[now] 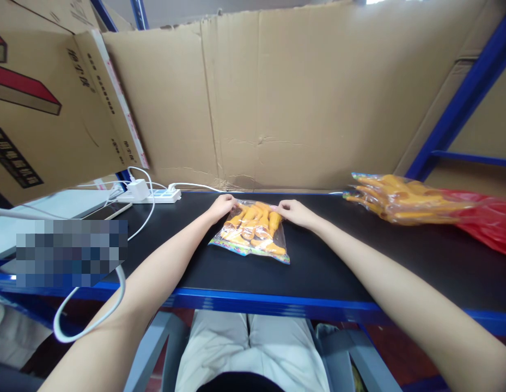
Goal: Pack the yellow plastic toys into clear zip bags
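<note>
A clear plastic bag [253, 227] of orange, elongated pieces lies on the black tabletop in front of me, its colourful printed edge towards me. At the bag's far left corner, my left hand [223, 208] is closed with the fingers pinching the plastic. The far right corner is pinched by my right hand [294, 212], thumb and fingers together. What kind of things the orange pieces are, I cannot make out for certain.
Similar orange bags [400, 198] lie piled at the right beside a red plastic bag [487, 218]. A white power strip [163, 196] with cables and a phone [108, 211] are at the left. Cardboard panels [302, 98] stand along the back. The tabletop has a blue front edge [269, 302].
</note>
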The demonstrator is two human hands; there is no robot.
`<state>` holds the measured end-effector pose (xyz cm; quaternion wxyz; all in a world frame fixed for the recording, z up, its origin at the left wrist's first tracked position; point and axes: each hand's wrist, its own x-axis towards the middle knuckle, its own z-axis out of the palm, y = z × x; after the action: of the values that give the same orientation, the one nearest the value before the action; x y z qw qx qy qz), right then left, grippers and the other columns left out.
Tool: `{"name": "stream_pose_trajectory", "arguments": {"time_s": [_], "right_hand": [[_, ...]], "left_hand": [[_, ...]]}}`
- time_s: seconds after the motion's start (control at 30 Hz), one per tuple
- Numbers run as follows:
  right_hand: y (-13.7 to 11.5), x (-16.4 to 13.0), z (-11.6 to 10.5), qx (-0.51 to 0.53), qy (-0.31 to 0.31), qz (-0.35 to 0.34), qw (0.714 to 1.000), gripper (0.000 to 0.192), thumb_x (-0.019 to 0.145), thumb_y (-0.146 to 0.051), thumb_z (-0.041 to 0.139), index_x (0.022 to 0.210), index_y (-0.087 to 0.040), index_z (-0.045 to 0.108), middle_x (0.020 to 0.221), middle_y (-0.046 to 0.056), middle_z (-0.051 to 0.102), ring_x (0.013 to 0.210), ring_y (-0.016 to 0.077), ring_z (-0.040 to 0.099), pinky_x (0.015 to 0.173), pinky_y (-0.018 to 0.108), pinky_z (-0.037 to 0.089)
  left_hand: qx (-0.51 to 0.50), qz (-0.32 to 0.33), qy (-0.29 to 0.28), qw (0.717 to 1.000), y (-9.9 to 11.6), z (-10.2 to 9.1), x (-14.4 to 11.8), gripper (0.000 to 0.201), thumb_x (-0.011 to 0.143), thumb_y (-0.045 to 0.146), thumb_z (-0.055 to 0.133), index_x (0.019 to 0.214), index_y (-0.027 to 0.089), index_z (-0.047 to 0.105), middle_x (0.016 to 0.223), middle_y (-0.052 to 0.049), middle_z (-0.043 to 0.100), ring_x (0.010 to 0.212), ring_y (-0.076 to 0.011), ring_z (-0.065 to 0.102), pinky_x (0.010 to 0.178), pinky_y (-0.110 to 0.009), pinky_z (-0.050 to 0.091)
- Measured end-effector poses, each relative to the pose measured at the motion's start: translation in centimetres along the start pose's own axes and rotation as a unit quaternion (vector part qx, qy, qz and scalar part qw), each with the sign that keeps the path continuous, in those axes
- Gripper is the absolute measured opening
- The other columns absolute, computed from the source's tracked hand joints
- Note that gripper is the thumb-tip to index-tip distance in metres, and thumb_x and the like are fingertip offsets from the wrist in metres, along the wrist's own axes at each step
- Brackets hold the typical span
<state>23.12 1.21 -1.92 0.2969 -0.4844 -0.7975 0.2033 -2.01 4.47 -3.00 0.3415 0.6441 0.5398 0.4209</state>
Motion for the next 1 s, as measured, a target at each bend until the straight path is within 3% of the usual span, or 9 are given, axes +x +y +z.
{"name": "stream_pose_trajectory", "arguments": {"time_s": [0.2, 0.33, 0.5, 0.57, 0.67, 0.77, 0.87, 1.0], "right_hand": [[0.0, 0.1, -0.1, 0.076, -0.031, 0.039, 0.996, 0.044, 0.068, -0.057, 0.054, 0.053, -0.017, 0.045, 0.052, -0.001, 0.051, 0.053, 0.0095, 0.046, 0.054, 0.023, 0.034], [-0.2, 0.0, -0.3, 0.078, -0.048, 0.043, 0.995, 0.044, 0.068, -0.057, 0.056, 0.050, -0.017, 0.045, 0.049, -0.001, 0.052, 0.048, 0.0091, 0.046, 0.051, 0.022, 0.034], [-0.1, 0.0, -0.3, 0.039, -0.062, 0.045, 0.996, 0.046, 0.066, -0.055, 0.058, 0.046, -0.018, 0.042, 0.045, -0.001, 0.050, 0.044, 0.0087, 0.045, 0.047, 0.022, 0.033], [-0.1, 0.1, -0.4, 0.014, -0.043, 0.037, 0.998, 0.042, 0.063, -0.054, 0.061, 0.051, -0.017, 0.045, 0.048, -0.001, 0.051, 0.046, 0.0088, 0.044, 0.047, 0.022, 0.033], [-0.4, 0.0, -0.8, 0.033, 0.005, -0.014, 0.999, 0.037, 0.056, -0.047, 0.068, 0.072, -0.017, 0.052, 0.070, 0.001, 0.058, 0.053, 0.0087, 0.046, 0.049, 0.022, 0.037], [-1.1, -0.2, -1.3, 0.075, -0.032, -0.056, 0.995, 0.039, 0.056, -0.042, 0.069, 0.082, -0.016, 0.055, 0.083, 0.004, 0.059, 0.062, 0.0098, 0.050, 0.055, 0.023, 0.041], [-1.5, -0.5, -1.6, 0.091, -0.079, -0.039, 0.992, 0.033, 0.064, -0.046, 0.063, 0.074, -0.015, 0.055, 0.070, 0.002, 0.057, 0.059, 0.0101, 0.049, 0.053, 0.023, 0.040], [-1.5, -0.4, -1.3, 0.050, -0.042, 0.005, 0.998, 0.044, 0.071, -0.058, 0.052, 0.059, -0.016, 0.050, 0.053, -0.002, 0.047, 0.047, 0.0073, 0.041, 0.045, 0.021, 0.032]], "left_hand": [[0.023, 0.024, 0.018, 0.999, -0.1, 0.0, -0.2, 0.024, 0.073, 0.030, 0.062, 0.057, 0.013, 0.055, 0.051, 0.000, 0.055, 0.044, -0.0070, 0.046, 0.044, -0.018, 0.034], [-0.013, -0.007, -0.003, 1.000, -0.4, 0.2, -0.1, 0.015, 0.070, 0.022, 0.066, 0.062, 0.013, 0.057, 0.052, -0.001, 0.059, 0.044, -0.0086, 0.051, 0.043, -0.019, 0.037], [-0.099, 0.020, -0.014, 0.995, -0.2, 0.3, -0.1, 0.013, 0.067, 0.007, 0.067, 0.068, 0.012, 0.055, 0.052, 0.001, 0.060, 0.047, -0.0093, 0.057, 0.051, -0.022, 0.046], [-0.114, 0.032, -0.018, 0.993, 0.1, 0.3, -0.2, 0.015, 0.066, 0.006, 0.067, 0.069, 0.012, 0.054, 0.051, 0.002, 0.059, 0.046, -0.0092, 0.057, 0.052, -0.022, 0.048], [-0.121, 0.046, -0.018, 0.991, 0.5, 0.5, -0.5, 0.014, 0.068, 0.004, 0.064, 0.071, 0.012, 0.054, 0.053, 0.002, 0.059, 0.046, -0.0089, 0.057, 0.052, -0.022, 0.048], [-0.116, 0.056, -0.024, 0.991, 1.0, 0.9, -0.9, 0.012, 0.070, 0.002, 0.060, 0.072, 0.012, 0.053, 0.055, 0.003, 0.058, 0.047, -0.0086, 0.058, 0.053, -0.022, 0.049], [-0.095, 0.075, -0.026, 0.992, 1.4, 1.2, -1.2, 0.012, 0.070, 0.003, 0.059, 0.072, 0.013, 0.053, 0.057, 0.003, 0.058, 0.050, -0.0085, 0.058, 0.054, -0.022, 0.048], [-0.055, 0.109, -0.042, 0.992, 2.0, 1.6, -1.7, 0.009, 0.070, 0.006, 0.059, 0.073, 0.013, 0.054, 0.061, 0.002, 0.059, 0.052, -0.0077, 0.058, 0.055, -0.020, 0.046]]}}
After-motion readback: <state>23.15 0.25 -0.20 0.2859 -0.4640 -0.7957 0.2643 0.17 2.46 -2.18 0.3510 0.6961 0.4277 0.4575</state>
